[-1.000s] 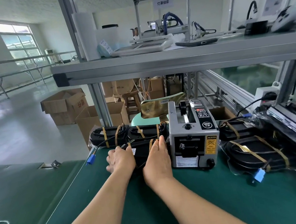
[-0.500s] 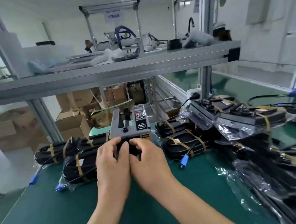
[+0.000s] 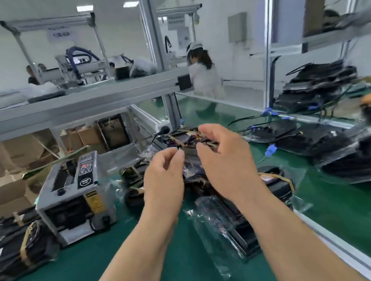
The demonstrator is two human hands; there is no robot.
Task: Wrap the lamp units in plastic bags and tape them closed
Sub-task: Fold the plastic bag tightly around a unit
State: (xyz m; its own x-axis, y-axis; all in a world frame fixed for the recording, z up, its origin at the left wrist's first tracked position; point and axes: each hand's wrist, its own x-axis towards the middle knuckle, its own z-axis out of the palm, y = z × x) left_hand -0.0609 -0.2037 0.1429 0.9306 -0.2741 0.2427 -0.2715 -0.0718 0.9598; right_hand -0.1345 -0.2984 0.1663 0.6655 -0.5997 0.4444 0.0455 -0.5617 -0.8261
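My left hand (image 3: 163, 178) and my right hand (image 3: 225, 159) are raised side by side above the green bench (image 3: 101, 261). A short pale strip of tape (image 3: 190, 150) seems stretched between their fingertips, with the left thumb and forefinger pinched on one end; the view is blurred. Under the hands lies a black lamp unit in a clear plastic bag (image 3: 224, 222), its loose end pointing toward me. More bagged units (image 3: 193, 139) sit just behind the hands. The grey tape dispenser (image 3: 76, 196) stands to the left of my left hand.
Taped black bundles (image 3: 15, 245) lie at the left edge. A heap of bagged units (image 3: 339, 148) fills the right side, with another stack (image 3: 317, 82) farther back. A metal shelf (image 3: 85, 98) runs overhead. A person in white (image 3: 202, 70) works behind it. Cardboard boxes (image 3: 8, 193) stand beyond the bench.
The view has swung right. Both hands left the dispenser's front, rose and moved right over the bagged lamp units, now with a strip between them.
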